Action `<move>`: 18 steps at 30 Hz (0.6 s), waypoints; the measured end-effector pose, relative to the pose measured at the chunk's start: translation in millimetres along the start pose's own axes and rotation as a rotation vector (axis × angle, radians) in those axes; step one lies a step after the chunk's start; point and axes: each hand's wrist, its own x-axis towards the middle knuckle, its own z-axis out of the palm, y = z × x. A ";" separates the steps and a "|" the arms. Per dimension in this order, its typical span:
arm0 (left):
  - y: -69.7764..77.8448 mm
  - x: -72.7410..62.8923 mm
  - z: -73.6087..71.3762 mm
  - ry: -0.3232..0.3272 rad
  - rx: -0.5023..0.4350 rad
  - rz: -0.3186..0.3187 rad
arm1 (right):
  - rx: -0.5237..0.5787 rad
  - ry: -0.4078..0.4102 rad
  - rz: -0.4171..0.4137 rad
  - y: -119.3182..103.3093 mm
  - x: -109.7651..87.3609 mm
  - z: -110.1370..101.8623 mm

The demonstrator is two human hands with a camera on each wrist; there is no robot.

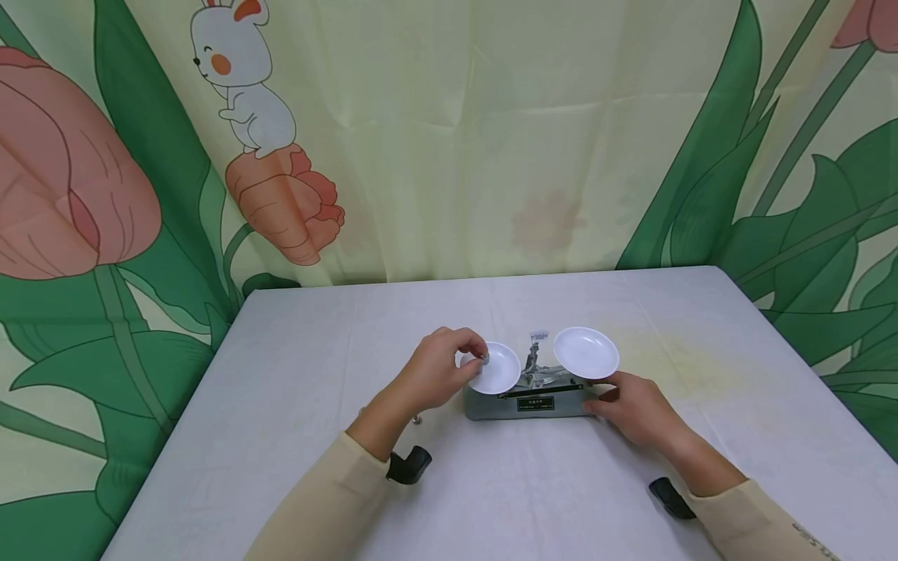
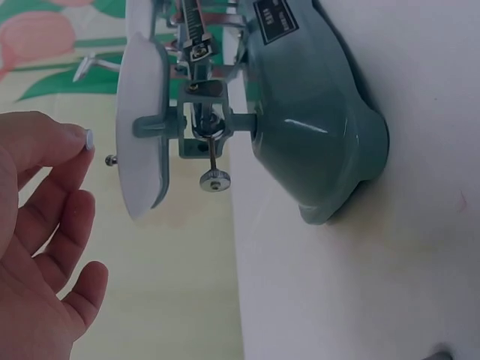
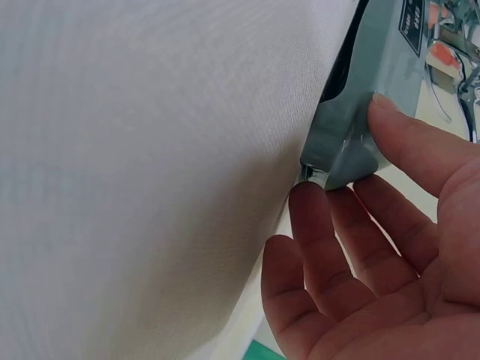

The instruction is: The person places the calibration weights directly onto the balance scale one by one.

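Two white pans top the small balance between my hands: the left pan under my left fingertips, the right pan just above my right hand. My left hand pinches a small metal piece between thumb and forefinger, over the left pan. My right hand grips the base's end on its own side, thumb on the face, fingertips at the foot. The hands are well apart.

If this is a placing, as I judge it, I want the left hand low and slow, the piece let go near the pan's middle rather than at the rim, since a knock could set the beam swinging. The right hand should only steady the base and keep off the pan overhead.

As for contents, the left wrist view shows me a tiny metal knob beside the left pan; I cannot tell whether it belongs to something resting in it. The right pan shows plain white across its face. A further shiny bit lies on the white tablecloth by my left wrist.
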 end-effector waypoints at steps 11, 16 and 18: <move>2.7 13.8 10.0 0.001 0.021 0.028 | 0.003 -0.007 0.015 -2.2 -0.7 -1.3; 2.9 17.6 14.0 0.012 0.041 0.056 | 0.006 -0.007 0.012 -2.7 -1.2 -1.4; 3.3 18.6 15.2 0.015 0.050 0.061 | 0.006 -0.008 0.014 -2.8 -1.4 -1.5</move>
